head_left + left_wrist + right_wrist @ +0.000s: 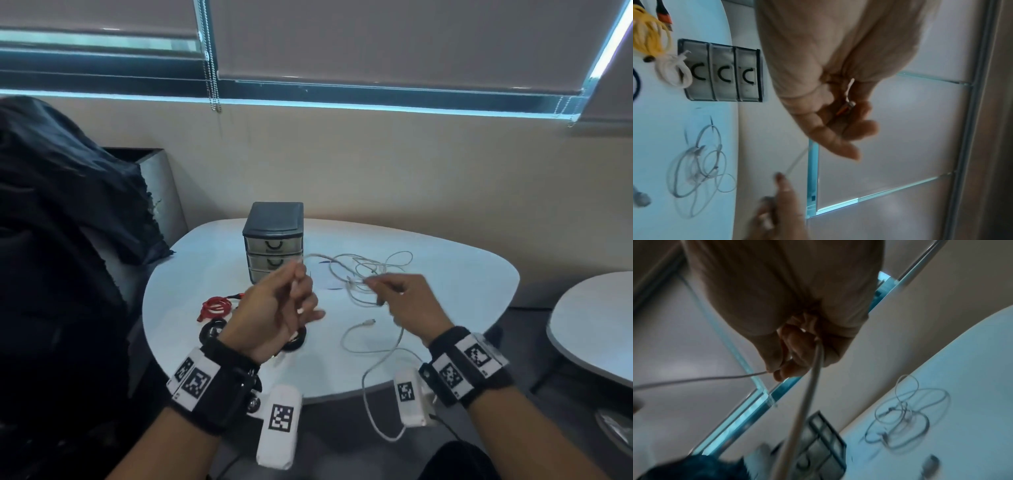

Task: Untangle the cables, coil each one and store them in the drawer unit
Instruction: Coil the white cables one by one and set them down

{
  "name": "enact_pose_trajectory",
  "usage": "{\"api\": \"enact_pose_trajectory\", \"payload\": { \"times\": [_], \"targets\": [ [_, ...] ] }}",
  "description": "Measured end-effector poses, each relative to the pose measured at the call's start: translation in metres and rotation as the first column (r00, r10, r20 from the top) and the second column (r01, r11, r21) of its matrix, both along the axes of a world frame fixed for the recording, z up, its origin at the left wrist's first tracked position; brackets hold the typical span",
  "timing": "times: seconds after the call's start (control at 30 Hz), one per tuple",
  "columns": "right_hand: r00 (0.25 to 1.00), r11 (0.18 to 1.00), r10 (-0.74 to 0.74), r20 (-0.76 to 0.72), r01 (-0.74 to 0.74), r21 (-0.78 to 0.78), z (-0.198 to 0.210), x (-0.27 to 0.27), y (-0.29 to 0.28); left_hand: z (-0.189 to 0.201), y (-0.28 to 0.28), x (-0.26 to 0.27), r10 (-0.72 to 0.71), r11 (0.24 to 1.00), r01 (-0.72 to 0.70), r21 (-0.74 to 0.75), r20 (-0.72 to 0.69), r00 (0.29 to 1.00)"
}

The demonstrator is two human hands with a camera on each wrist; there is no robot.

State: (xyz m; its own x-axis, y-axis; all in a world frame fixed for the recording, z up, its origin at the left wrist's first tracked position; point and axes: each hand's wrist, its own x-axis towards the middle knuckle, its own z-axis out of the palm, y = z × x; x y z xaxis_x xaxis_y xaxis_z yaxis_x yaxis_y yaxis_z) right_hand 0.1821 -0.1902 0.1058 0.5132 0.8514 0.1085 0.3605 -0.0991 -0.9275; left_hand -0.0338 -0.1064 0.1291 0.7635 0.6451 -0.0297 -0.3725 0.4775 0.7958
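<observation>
White cable (346, 260) pinched by left hand (274, 308) and right hand (411, 305); wind even loops, keeping slack off the tangle (376, 270).

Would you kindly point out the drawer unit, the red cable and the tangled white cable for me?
drawer unit (274, 244): head view, top drawer's front.
red cable (215, 305): head view, middle of its coil.
tangled white cable (359, 270): head view, knot of loops.

White table (462, 274) carries drawer unit (274, 240), red cable (215, 306), tangled white cables (370, 274).
</observation>
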Motion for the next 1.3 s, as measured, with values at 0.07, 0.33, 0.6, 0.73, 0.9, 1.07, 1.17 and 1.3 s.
{"api": "enact_pose_trajectory", "payload": {
  "times": [0.07,0.33,0.6,0.73,0.9,1.07,1.17,1.3],
  "targets": [
    [0.985,0.976,0.169,0.03,-0.163,-0.142,-0.016,-0.025,-0.007,0.005,0.007,0.007,0.075,0.996,-0.072,-0.048,0.072,0.995],
    [0.929,0.936,0.347,0.132,-0.334,-0.111,-0.027,-0.069,-0.029,-0.007,0.009,0.021,0.055,0.983,-0.056,-0.175,-0.007,0.998],
    [0.922,0.957,0.233,0.31,-0.161,-0.241,-0.045,-0.046,-0.023,-0.008,0.0,0.018,0.225,0.972,-0.204,0.116,-0.215,0.95],
    [0.976,0.972,0.202,0.075,-0.191,-0.137,-0.04,-0.053,-0.035,-0.007,0.012,0.02,0.292,0.951,-0.279,0.132,-0.09,0.952],
    [0.903,0.899,0.42,0.087,-0.402,-0.171,-0.036,-0.076,-0.048,-0.015,0.014,0.029,0.299,0.951,-0.283,0.128,-0.134,0.945],
    [0.859,0.9,0.423,0.287,-0.36,-0.248,-0.044,-0.071,-0.05,-0.022,0.017,0.028,0.308,0.947,-0.28,0.155,-0.2,0.93],
    [0.837,0.894,0.43,0.339,-0.344,-0.285,-0.053,-0.068,-0.048,-0.022,0.018,0.028,0.277,0.96,-0.278,-0.032,-0.044,0.96],
    [0.826,0.881,0.46,0.327,-0.378,-0.284,-0.048,-0.077,-0.05,-0.035,0.016,0.038,0.332,0.943,-0.33,0.037,-0.094,0.938]
  ]
}}
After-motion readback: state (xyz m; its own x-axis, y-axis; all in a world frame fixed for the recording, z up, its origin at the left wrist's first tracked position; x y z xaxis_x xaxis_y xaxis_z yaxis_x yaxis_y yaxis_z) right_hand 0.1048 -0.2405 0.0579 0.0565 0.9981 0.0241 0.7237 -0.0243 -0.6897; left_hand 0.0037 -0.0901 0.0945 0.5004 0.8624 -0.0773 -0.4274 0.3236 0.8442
